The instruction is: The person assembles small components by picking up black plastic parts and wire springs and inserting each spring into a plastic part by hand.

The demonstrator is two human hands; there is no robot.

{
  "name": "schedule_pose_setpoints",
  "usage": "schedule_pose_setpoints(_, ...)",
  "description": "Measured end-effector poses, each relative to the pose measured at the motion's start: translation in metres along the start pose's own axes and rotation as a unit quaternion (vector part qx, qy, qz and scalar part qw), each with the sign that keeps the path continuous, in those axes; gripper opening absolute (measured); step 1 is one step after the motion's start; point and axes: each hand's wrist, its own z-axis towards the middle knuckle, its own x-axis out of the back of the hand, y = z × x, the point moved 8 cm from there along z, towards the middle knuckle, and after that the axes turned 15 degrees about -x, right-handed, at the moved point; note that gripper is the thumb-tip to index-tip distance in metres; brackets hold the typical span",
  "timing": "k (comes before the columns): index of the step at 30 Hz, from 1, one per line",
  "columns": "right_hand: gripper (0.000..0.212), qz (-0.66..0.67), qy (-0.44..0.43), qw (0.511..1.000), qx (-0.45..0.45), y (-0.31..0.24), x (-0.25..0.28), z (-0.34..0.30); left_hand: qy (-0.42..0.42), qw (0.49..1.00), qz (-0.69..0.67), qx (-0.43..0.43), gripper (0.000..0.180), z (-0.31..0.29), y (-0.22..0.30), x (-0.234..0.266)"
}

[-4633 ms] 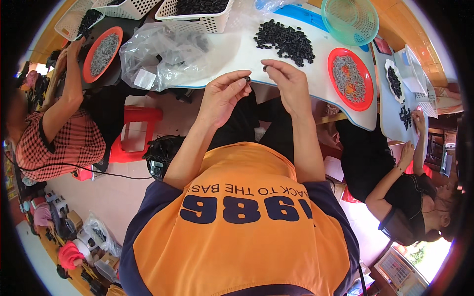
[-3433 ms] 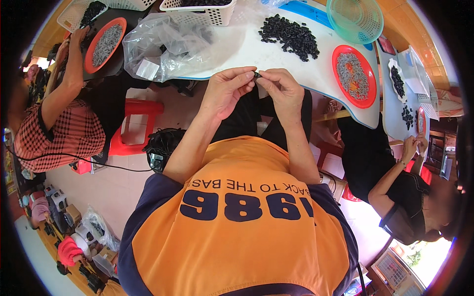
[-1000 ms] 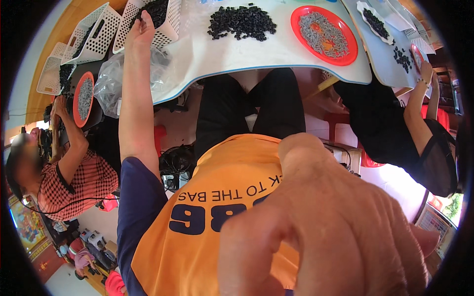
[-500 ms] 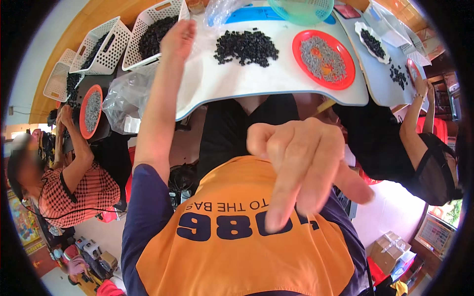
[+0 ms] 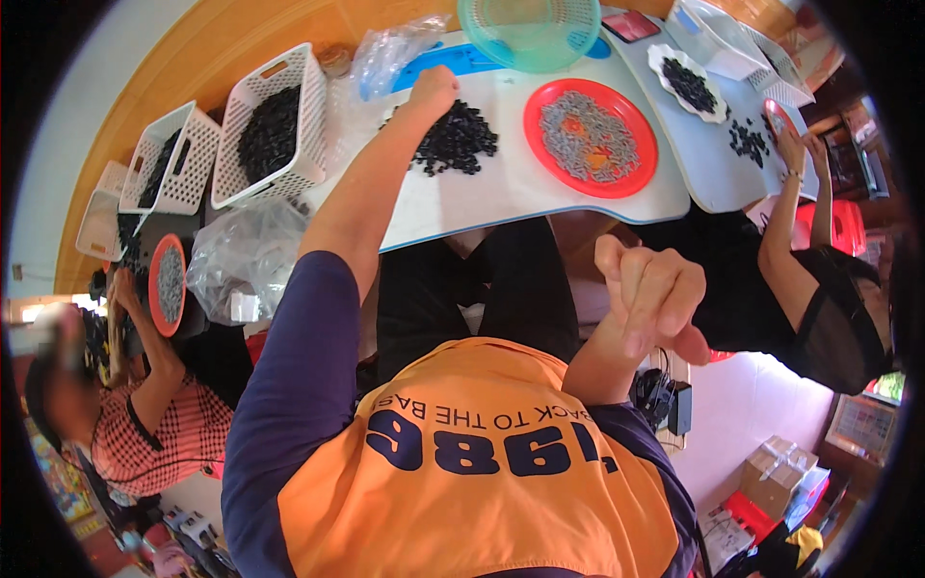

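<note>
My left hand (image 5: 436, 91) is closed at the far edge of a pile of small black pieces (image 5: 453, 144) on the white table (image 5: 501, 197). Whatever its fingers may hold is hidden. In the air before the table's near edge is my right hand (image 5: 655, 294), its fingers loosely bent and apart, with nothing visible in them. Beyond it on the table lies a round red plate (image 5: 644, 159) of small grey pieces (image 5: 578, 125).
White perforated baskets (image 5: 313, 144) of black pieces stand at the left, beside a clear plastic bag (image 5: 246, 255). A green plastic colander (image 5: 530, 34) is at the back. Co-workers sit on both sides; a white dish (image 5: 708, 111) and a phone (image 5: 631, 26) lie at the right.
My left hand has moved right, from beside the basket to the black pile. The right hand has drawn lower and away from the camera, its fingers bending more. The whole view has shifted.
</note>
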Motion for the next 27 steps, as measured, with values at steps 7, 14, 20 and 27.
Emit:
schedule_pose_setpoints(7, 0.020, -0.084, 0.359, 0.929, -0.018, -0.001, 0.081, -0.043, 0.097, 0.995, -0.017, 0.030, 0.015, -0.016, 0.000, 0.025)
schedule_pose_setpoints(14, 0.013, -0.551, 0.473, 0.607, -0.322, 0.060, 0.222, -0.061, 0.181, 0.772, -0.570, 0.216, 0.025, -0.069, 0.049, 0.061)
schedule_pose_setpoints(20, 0.014, -0.757, 0.294, 0.494, -0.312, 0.105, 0.265, -0.046, 0.257, 0.596, -0.716, 0.257, 0.024, -0.180, 0.133, 0.061)
schedule_pose_setpoints(27, 0.015, -0.799, 0.188, 0.405, -0.403, 0.138, 0.284, -0.036, 0.271, 0.461, -0.780, 0.326, 0.015, -0.276, 0.189, 0.033)
